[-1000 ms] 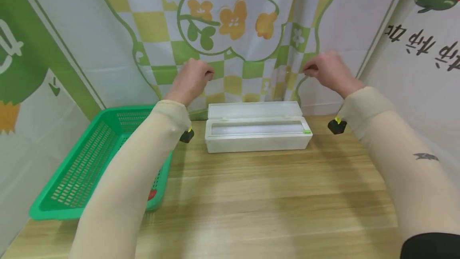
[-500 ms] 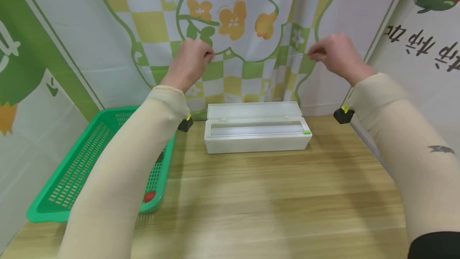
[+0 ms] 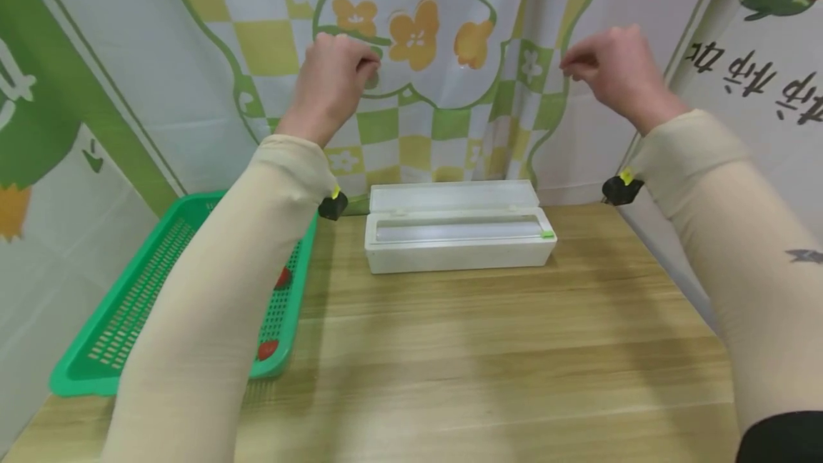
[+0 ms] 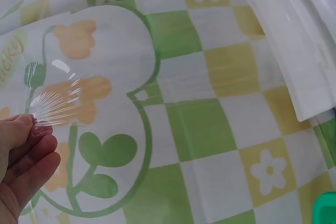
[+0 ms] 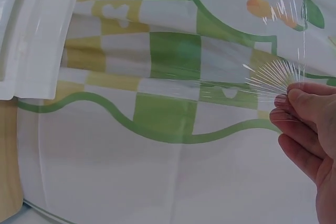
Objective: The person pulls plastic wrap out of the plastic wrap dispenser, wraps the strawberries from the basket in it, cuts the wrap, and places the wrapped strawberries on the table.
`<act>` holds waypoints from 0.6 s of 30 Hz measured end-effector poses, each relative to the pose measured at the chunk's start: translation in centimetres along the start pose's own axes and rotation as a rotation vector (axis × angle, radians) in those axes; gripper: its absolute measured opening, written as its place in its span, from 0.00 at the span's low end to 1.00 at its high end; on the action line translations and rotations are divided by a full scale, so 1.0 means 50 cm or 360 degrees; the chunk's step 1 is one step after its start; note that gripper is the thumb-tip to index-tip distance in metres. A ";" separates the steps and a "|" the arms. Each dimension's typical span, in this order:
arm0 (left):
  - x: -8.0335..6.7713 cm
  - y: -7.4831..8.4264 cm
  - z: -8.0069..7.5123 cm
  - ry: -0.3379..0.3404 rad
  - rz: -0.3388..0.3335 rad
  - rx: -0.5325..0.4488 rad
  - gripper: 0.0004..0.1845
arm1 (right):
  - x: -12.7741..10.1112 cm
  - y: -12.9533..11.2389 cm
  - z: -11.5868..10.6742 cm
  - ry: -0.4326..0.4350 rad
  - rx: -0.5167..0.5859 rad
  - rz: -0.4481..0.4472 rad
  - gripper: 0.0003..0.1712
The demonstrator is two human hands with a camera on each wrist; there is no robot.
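Note:
Between thumb and forefinger, my left hand (image 3: 331, 84) pinches one corner of a clear sheet of cling film (image 4: 55, 108). My right hand (image 3: 620, 73) pinches the other corner, where creases fan out from the fingertips in the right wrist view. Both hands are raised well above the table, in front of the curtain. Below and between them stands a white cling film dispenser (image 3: 459, 257), its lid (image 3: 453, 196) tipped back and a roll (image 3: 459, 231) lying inside. A small green slider (image 3: 547, 234) sits at its right end. The film is nearly invisible in the head view.
A green plastic basket (image 3: 296, 306) stands on the left, partly hidden by my left sleeve, with red fruit (image 3: 268, 349) inside. The wooden table (image 3: 476, 363) reaches back to a printed curtain (image 3: 411, 127). A white printed panel (image 3: 759, 141) borders the right side.
Both hands have risen, pinching the film, and moved slightly farther apart. The dispenser has stayed in place. More of the red fruit in the basket shows beside the left sleeve.

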State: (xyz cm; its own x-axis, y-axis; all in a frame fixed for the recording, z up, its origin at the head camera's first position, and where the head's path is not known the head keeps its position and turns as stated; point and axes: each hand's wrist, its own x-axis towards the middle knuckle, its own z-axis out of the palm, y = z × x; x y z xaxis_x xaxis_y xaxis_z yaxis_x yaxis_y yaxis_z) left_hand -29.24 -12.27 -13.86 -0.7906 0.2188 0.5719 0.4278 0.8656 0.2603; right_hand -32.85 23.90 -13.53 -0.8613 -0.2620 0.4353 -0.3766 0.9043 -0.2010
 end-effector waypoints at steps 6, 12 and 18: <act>0.004 0.013 -0.018 0.0086 0.0039 -0.0005 0.12 | 0.002 -0.004 -0.023 0.0038 -0.0068 0.0029 0.16; 0.006 0.020 -0.037 0.0128 0.0040 -0.0002 0.13 | -0.001 -0.010 -0.042 0.0049 -0.0074 0.0071 0.17; 0.010 0.030 -0.050 0.0179 0.0020 0.0023 0.13 | -0.005 -0.013 -0.057 0.0071 -0.0080 0.0105 0.19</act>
State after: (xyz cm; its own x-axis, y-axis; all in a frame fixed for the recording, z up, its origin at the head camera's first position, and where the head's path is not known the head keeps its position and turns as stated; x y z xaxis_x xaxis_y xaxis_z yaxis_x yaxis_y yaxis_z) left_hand -27.91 -12.01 -11.22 -0.7309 0.1783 0.6587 0.4302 0.8697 0.2419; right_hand -31.41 24.31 -11.02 -0.8674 -0.1868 0.4613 -0.3007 0.9352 -0.1868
